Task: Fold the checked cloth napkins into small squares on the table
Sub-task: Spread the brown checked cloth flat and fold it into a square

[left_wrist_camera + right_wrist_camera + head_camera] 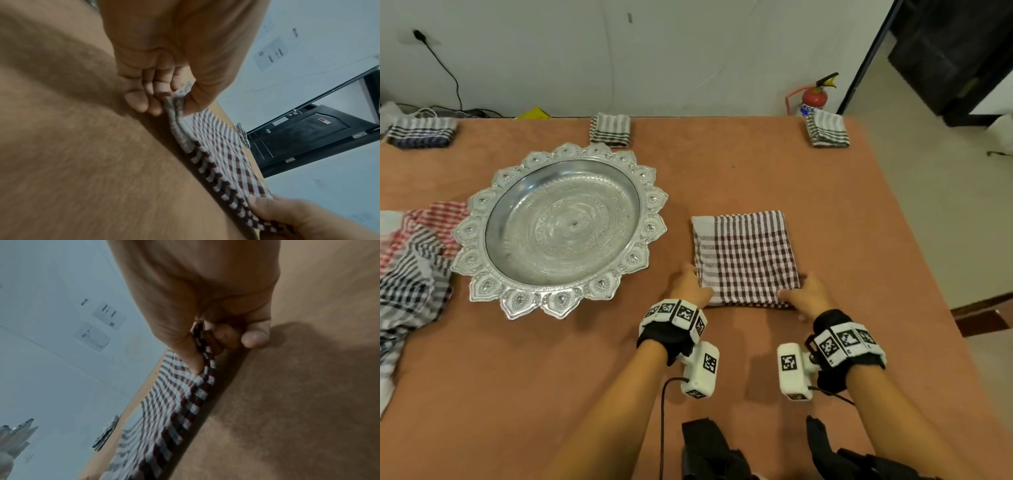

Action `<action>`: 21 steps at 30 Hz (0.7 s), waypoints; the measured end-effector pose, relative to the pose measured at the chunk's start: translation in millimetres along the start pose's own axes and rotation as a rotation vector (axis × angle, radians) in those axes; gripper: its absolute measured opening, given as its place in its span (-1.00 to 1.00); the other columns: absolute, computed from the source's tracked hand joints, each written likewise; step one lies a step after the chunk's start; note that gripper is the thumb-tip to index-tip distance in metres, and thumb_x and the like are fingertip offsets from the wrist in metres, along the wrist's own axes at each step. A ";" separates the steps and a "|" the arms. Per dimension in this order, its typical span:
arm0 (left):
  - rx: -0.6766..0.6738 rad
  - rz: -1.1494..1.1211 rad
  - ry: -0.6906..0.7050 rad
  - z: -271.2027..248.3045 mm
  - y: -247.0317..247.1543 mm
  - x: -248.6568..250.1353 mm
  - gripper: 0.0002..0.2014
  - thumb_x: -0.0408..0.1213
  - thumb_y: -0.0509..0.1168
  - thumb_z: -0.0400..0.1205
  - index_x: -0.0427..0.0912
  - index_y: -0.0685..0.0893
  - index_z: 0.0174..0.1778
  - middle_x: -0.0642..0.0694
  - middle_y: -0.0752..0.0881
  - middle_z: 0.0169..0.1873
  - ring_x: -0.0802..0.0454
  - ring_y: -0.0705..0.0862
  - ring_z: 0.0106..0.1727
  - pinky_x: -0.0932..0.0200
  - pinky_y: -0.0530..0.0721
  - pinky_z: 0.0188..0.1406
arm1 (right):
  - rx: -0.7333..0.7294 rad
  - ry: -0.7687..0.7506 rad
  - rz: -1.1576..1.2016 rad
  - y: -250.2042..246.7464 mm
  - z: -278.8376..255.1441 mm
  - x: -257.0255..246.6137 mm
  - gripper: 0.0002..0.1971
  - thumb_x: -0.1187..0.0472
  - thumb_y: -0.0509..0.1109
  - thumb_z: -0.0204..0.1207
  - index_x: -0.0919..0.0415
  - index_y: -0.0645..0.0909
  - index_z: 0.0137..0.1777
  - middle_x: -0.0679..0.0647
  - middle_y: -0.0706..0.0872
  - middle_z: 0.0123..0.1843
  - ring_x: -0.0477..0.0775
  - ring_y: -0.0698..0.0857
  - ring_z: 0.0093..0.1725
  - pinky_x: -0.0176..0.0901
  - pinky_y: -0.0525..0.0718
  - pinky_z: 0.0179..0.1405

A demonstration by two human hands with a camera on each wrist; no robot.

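Note:
A maroon-and-white checked napkin point(746, 257) lies folded in a rough square on the brown table point(722, 171), right of centre. My left hand point(690, 286) pinches its near left corner, thumb on top and fingers curled beneath the napkin point(218, 155). My right hand point(806, 294) pinches the near right corner in the same way, thumb pressing on the napkin point(174, 402). The near edge is lifted slightly off the table.
An ornate silver tray point(558, 226) sits left of the napkin. A heap of unfolded checked cloths point(410, 270) lies at the left edge. Three small folded napkins point(610, 129) point(421, 132) point(827, 129) line the far edge. A fire extinguisher point(813, 97) stands beyond the table.

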State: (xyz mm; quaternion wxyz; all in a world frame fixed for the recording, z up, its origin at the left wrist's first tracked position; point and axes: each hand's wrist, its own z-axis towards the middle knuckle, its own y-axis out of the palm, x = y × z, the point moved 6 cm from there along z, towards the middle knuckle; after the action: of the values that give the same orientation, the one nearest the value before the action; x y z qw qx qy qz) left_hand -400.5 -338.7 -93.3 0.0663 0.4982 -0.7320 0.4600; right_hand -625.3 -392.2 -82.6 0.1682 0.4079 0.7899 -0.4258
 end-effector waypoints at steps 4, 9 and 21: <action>-0.064 -0.055 0.153 -36.7 17.9 -0.8 -0.35 -0.43 0.25 0.55 -0.02 0.16 0.52 -0.17 0.65 0.05 -0.18 0.69 -0.07 0.14 0.56 -0.21 | -0.048 -0.015 -0.006 -10.3 -14.2 30.7 -0.39 0.38 0.41 0.49 0.28 0.27 0.51 0.23 0.54 0.42 0.22 0.58 0.32 -0.12 0.57 -0.11; -0.136 0.115 0.259 -73.9 49.9 -16.9 -0.40 -0.42 0.19 0.61 0.08 0.27 0.56 -0.26 0.67 -0.14 0.09 0.51 -0.46 0.23 0.56 -0.40 | -0.099 -0.084 -0.014 -16.3 -26.4 68.2 -0.45 0.39 0.40 0.48 0.28 0.30 0.45 0.23 0.57 0.37 0.18 0.62 0.22 -0.07 0.64 -0.04; 0.307 0.618 0.352 -131.9 83.6 -2.5 -0.51 -0.28 0.14 0.63 -0.23 0.31 0.51 -0.25 0.47 0.36 -0.18 0.47 0.34 0.01 0.46 0.30 | 0.085 -0.726 -0.840 -11.4 -90.4 67.6 -0.41 0.13 0.25 0.58 0.14 0.18 0.58 0.19 0.31 0.56 0.23 0.26 0.56 0.23 0.39 0.44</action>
State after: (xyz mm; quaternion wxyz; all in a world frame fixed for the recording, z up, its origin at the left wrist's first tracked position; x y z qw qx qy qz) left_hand -513.0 -232.8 -70.6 -0.0261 0.1717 -0.7478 0.6409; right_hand -668.2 -288.6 -65.5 0.2285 -0.1084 0.7582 -0.6010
